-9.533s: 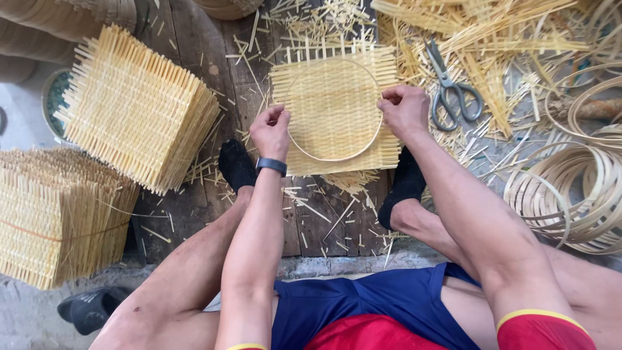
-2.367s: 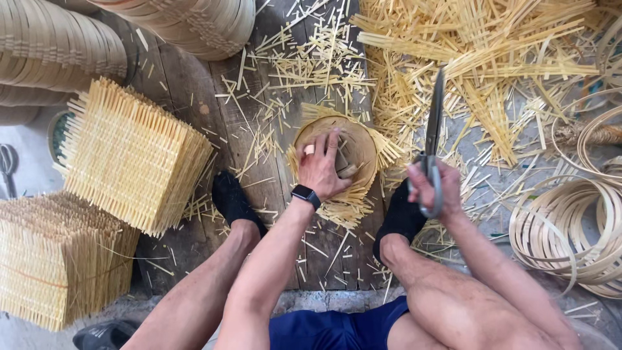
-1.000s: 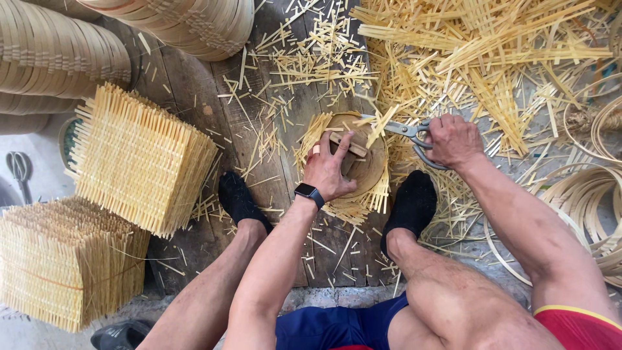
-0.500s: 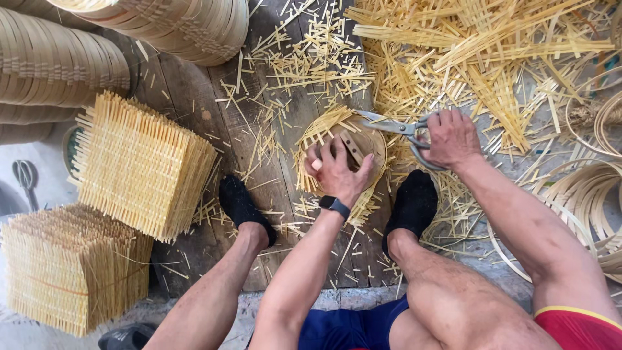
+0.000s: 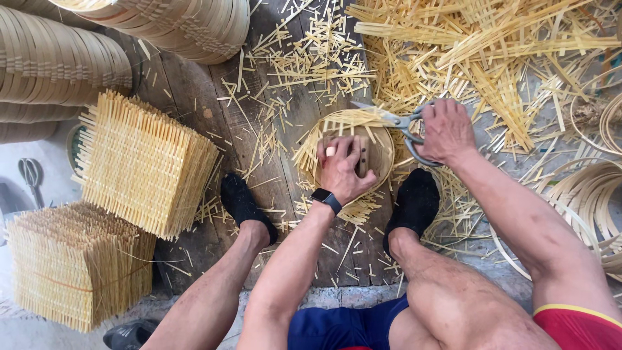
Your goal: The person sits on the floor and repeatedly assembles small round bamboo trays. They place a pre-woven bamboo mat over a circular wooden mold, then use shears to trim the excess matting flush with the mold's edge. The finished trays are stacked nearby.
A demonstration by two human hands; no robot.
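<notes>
Fingers, left hand [image 5: 341, 170]: pressed flat, gripping wooden block [image 5: 360, 154] atop round woven mat [image 5: 383, 144].
Fingers, right hand [image 5: 446, 131]: closed through scissors [image 5: 396, 123] handles.
Scissors blades: at mat's far rim.

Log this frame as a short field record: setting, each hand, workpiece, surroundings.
setting: wooden plank floor strewn with bamboo offcuts
left hand: presses a wooden block into the round woven tray
right hand: grips scissors at the tray's rim
surroundings: stacks of square woven mats, stacked bamboo hoops, loose hoops
</notes>
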